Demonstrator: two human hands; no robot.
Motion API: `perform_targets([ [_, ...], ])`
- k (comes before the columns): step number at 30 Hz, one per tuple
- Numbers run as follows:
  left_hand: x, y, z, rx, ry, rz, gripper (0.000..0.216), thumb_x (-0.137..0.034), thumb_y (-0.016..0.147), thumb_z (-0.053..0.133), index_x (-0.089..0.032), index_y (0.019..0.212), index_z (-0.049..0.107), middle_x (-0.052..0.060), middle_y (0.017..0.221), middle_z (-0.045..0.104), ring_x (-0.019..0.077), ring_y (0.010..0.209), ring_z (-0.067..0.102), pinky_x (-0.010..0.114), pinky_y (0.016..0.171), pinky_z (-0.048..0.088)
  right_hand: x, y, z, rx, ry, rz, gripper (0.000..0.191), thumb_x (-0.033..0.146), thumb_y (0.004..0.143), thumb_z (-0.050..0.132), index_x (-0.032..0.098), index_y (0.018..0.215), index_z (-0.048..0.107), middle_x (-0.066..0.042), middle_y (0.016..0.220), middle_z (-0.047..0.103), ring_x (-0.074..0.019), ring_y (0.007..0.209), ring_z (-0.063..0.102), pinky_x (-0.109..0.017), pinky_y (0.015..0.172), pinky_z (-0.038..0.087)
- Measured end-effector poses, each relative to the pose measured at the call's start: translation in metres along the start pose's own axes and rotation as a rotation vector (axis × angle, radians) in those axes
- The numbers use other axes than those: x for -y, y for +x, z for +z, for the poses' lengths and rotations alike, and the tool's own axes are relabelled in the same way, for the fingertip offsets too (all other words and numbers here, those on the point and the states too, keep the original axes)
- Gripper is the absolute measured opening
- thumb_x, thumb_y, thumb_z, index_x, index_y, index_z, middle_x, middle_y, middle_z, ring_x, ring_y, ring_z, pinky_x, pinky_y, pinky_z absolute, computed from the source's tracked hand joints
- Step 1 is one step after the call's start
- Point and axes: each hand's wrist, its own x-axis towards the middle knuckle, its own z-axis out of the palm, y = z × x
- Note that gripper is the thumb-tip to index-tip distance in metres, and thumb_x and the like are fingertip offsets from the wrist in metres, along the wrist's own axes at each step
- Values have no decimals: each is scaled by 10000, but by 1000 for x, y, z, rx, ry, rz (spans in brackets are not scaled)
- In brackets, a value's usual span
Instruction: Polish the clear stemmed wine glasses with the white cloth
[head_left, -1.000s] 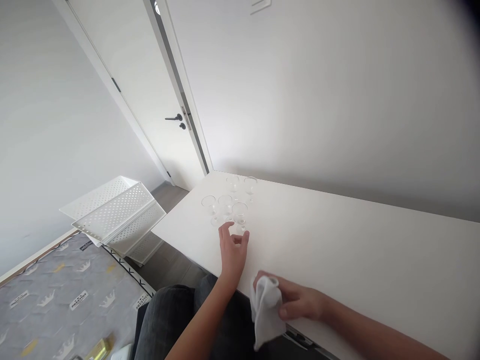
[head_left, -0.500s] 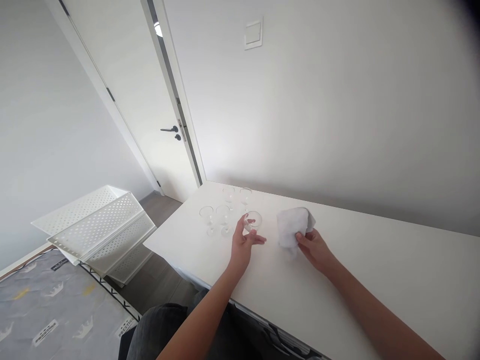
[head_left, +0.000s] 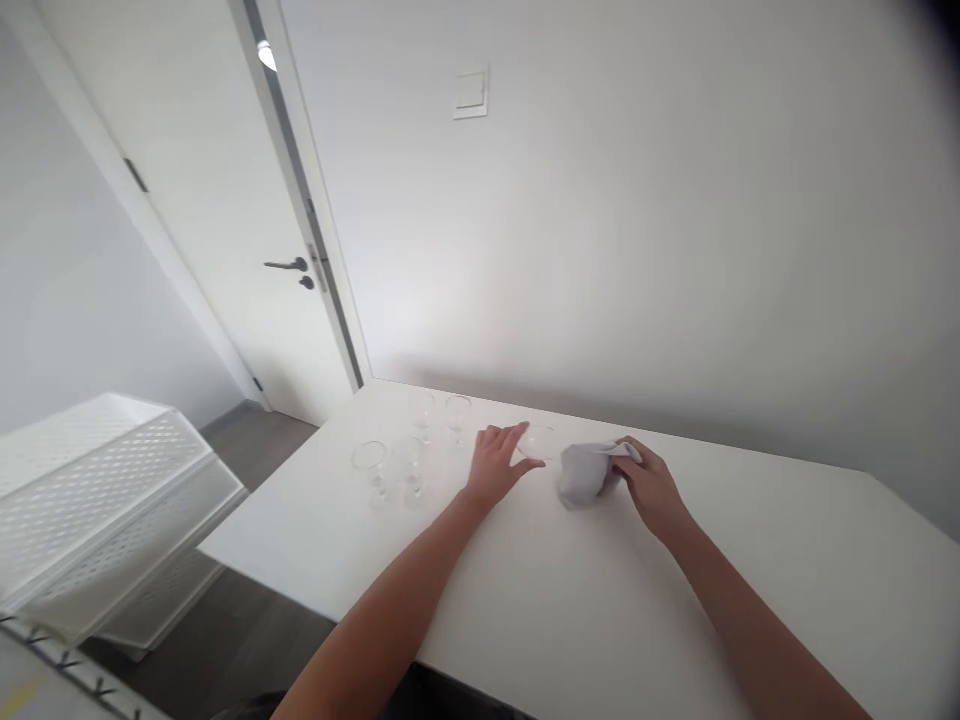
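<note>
White table (head_left: 750,570) (glasses (head_left: 409,468) on it) beside door (head_left: 202,200).

Glass (head_left: 537,441) left of cloth (head_left: 583,473)

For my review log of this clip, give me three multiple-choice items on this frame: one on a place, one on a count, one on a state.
1. Where is the cloth?
A. On the floor
B. On the white table, under the right hand
C. Hung on the door handle

2. How many glasses stand apart to the left of the left hand?
A. Four
B. One
C. Seven

3. How does the glass at the left hand's fingertips stand?
A. Upright
B. Broken in pieces
C. Cannot tell

Answers: 1 B, the right hand grips the cloth on the tabletop. 2 A, two nearer and two farther glasses show. 3 C, it is too faint and partly hidden.
</note>
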Motion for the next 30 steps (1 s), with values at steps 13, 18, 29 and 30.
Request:
perform_targets([
  [13, 2, 0, 2, 75, -48, 46, 626, -601, 955, 659, -245, 1466, 600, 73, 1077, 754, 170, 862, 698, 414, 1055, 384, 23, -5, 20, -257, 462, 526, 241, 305, 770, 719, 186, 977, 743, -99, 1116, 746, -265, 992, 685, -359, 748, 604],
  [18, 5, 1, -1, 117, 3, 69, 614, -502, 1012, 622, -235, 1552, 503, 84, 1116, 734, 188, 971, 705, 430, 1110, 341, 15, 1, 51, -488, 588, 367, 277, 379, 831, 694, 219, 1057, 704, -62, 1169, 728, -220, 1029, 682, -319, 746, 608],
  [29, 8, -2, 3, 123, -111, -15, 484, -452, 931, 768, -278, 1368, 653, 31, 1061, 807, 162, 814, 722, 396, 968, 386, 24, -22, 57, -345, 130, 170, 299, 486, 858, 684, 226, 744, 590, -2, 751, 595, -170, 723, 533, -297, 659, 463],
  [30, 9, -3, 3, 113, -126, -17, 460, -455, 916, 786, -277, 1327, 678, 29, 1058, 811, 161, 807, 723, 396, 959, 389, 26, -21, 58, -324, 245, 216, 277, 495, 837, 707, 224, 829, 650, -23, 846, 662, -191, 791, 588, -306, 698, 496],
])
